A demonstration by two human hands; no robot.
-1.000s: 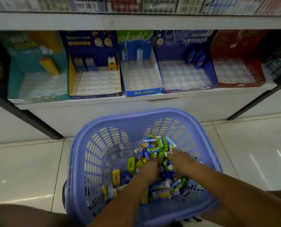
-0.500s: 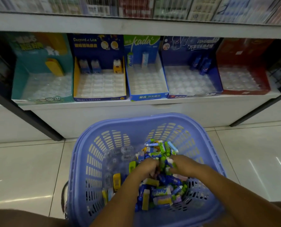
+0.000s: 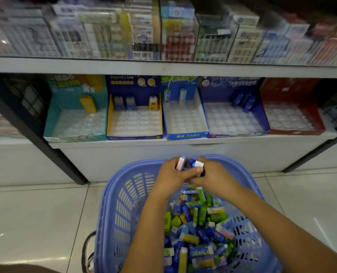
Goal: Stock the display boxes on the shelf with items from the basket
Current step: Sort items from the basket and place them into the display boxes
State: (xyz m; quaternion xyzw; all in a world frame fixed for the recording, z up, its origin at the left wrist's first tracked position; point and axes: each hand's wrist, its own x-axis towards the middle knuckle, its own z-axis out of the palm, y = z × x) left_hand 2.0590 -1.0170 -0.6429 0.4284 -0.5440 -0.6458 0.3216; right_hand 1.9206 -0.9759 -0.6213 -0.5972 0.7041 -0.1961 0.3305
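Observation:
A lilac plastic basket (image 3: 112,213) on the floor holds a heap of several small erasers (image 3: 199,229) in blue, green and yellow wrappers. Both hands are raised above the basket's far rim, touching each other. My left hand (image 3: 170,175) grips a pink and blue eraser (image 3: 181,162). My right hand (image 3: 211,174) holds a dark blue and white eraser (image 3: 196,164). On the shelf stand display boxes: teal (image 3: 53,123), navy and yellow (image 3: 134,137), blue kada (image 3: 187,135), dark blue (image 3: 266,123) and red (image 3: 293,132). Each holds few or no items in clear trays.
A white shelf board (image 3: 163,66) above carries rows of packaged stationery (image 3: 163,32). A black frame post (image 3: 45,146) slants down at left, another (image 3: 311,154) at right. Pale floor tiles (image 3: 36,213) surround the basket. A dark strap loop (image 3: 87,251) sits at the basket's near left.
Both hands have lifted out of the eraser heap to the basket's far rim, each now holding an eraser. The camera has tilted up, showing the upper shelf.

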